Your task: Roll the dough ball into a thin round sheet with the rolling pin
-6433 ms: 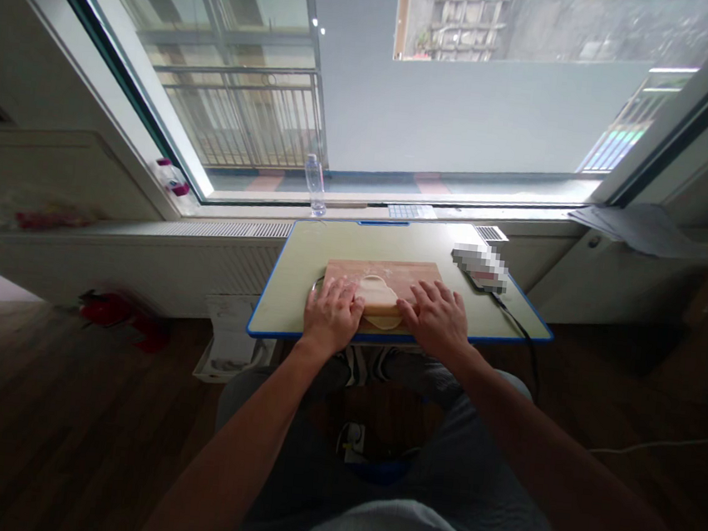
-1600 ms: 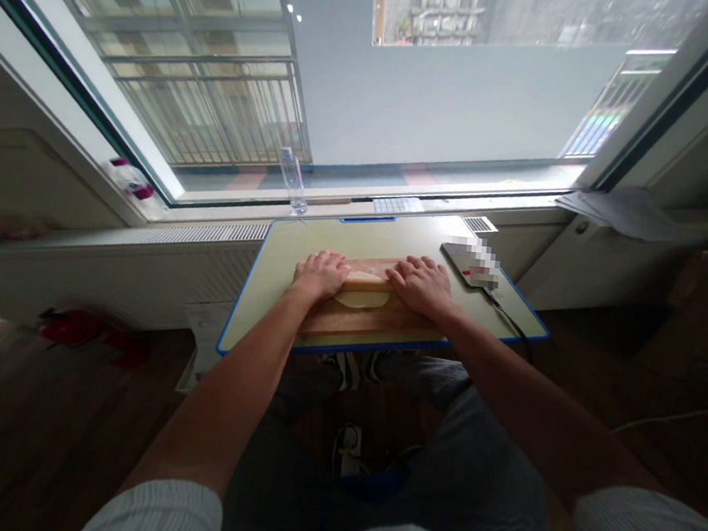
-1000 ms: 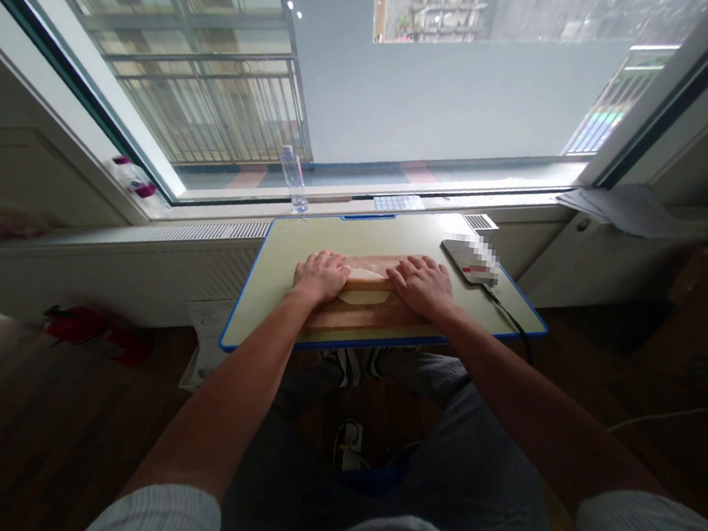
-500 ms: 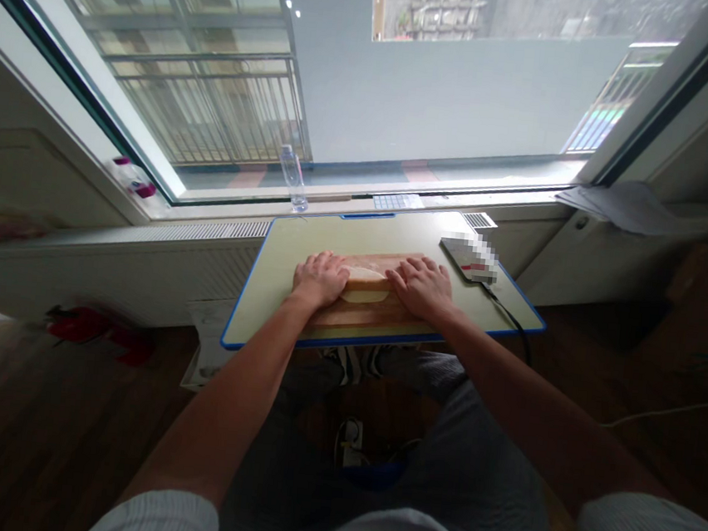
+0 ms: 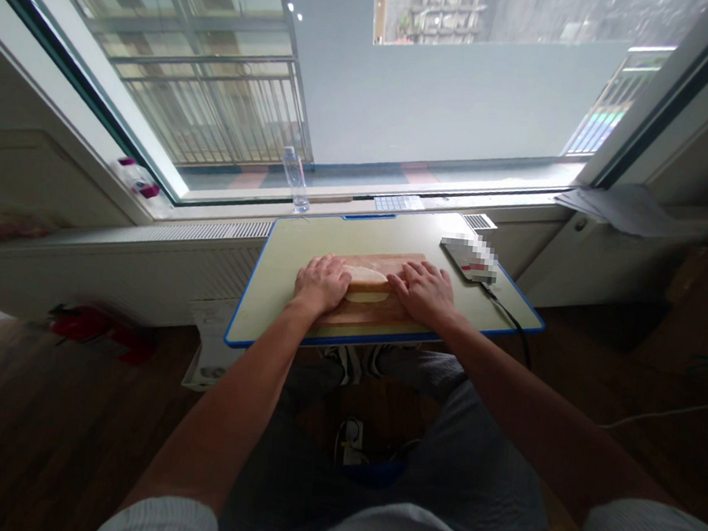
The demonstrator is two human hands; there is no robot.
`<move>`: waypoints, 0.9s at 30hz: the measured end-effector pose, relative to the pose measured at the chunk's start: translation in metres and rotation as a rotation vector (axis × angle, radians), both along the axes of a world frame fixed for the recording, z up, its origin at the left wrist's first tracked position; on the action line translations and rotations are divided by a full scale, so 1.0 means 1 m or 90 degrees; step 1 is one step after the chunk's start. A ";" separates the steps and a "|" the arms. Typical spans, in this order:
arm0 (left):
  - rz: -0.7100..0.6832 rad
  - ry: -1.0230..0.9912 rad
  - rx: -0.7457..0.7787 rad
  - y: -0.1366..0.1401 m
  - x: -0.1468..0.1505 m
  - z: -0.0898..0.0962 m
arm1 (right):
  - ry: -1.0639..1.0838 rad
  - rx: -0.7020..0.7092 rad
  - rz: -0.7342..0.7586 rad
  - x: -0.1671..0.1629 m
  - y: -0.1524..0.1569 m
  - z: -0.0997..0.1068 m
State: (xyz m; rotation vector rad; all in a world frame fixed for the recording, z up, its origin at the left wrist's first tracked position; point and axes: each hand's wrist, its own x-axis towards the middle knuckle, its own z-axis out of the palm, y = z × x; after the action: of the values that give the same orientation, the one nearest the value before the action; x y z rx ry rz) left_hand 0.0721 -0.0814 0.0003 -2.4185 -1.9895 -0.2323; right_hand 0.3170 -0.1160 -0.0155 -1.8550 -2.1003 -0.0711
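A pale round of dough (image 5: 366,297) lies on a wooden board (image 5: 362,315), its edges showing on both the far and near sides of a wooden rolling pin (image 5: 368,285). The pin runs left to right across it. My left hand (image 5: 323,281) covers the pin's left end, fingers curved over it and pointing forward. Over the right end rests my right hand (image 5: 425,289), gripping in the same way. Both palms hide the pin's ends, and part of the dough is covered.
The board sits on a small blue-edged table (image 5: 303,240). To its right lies a flat device (image 5: 463,263), partly blurred out, with a black cable (image 5: 512,318). A clear bottle (image 5: 296,183) stands on the windowsill. A red fire extinguisher (image 5: 82,324) is on the floor at left.
Both hands and the rolling pin have shifted very slightly toward me. The hold on the pin looks the same, and the view has moved a little.
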 end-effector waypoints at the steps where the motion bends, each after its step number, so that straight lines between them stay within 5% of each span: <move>1: -0.004 -0.001 0.004 -0.001 0.000 -0.001 | 0.004 0.002 0.001 0.000 -0.001 0.000; 27: -0.009 -0.018 0.044 -0.027 0.000 -0.005 | 0.014 0.033 -0.008 -0.001 -0.021 -0.012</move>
State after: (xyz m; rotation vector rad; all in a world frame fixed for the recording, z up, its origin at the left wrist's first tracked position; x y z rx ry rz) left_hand 0.0718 -0.1082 -0.0043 -2.4011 -1.9407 -0.3311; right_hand 0.3164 -0.1367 -0.0277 -1.8310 -2.0519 -0.1063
